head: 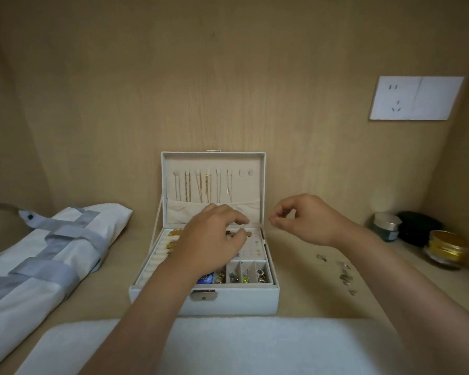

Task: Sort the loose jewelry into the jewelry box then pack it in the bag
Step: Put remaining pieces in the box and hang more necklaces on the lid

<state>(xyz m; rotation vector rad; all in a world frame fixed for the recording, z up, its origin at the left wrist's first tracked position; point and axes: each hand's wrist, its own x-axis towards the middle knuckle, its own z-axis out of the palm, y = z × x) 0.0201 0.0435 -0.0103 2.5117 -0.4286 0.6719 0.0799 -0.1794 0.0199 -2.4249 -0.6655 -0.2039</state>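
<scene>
The white jewelry box (228, 301) stands open in the middle, with several chains hanging inside its lid (214, 163). My left hand (214, 239) hovers over the tray, fingers curled, and pinches a small dark earring (228, 233) next to the earring panel (252, 247). Just right of the box, my right hand (303, 220) is raised with thumb and forefinger pinched on something too small to make out. Loose silver jewelry pieces (344, 276) lie on the table to the right. The white and grey bag (46, 255) lies flat on the left.
A white towel (228, 347) covers the table's near edge. At the right stand a gold-lidded jar (447, 249), a grey jar (386, 226) and a black case (417, 228). A wall socket (414, 98) sits on the wooden back panel.
</scene>
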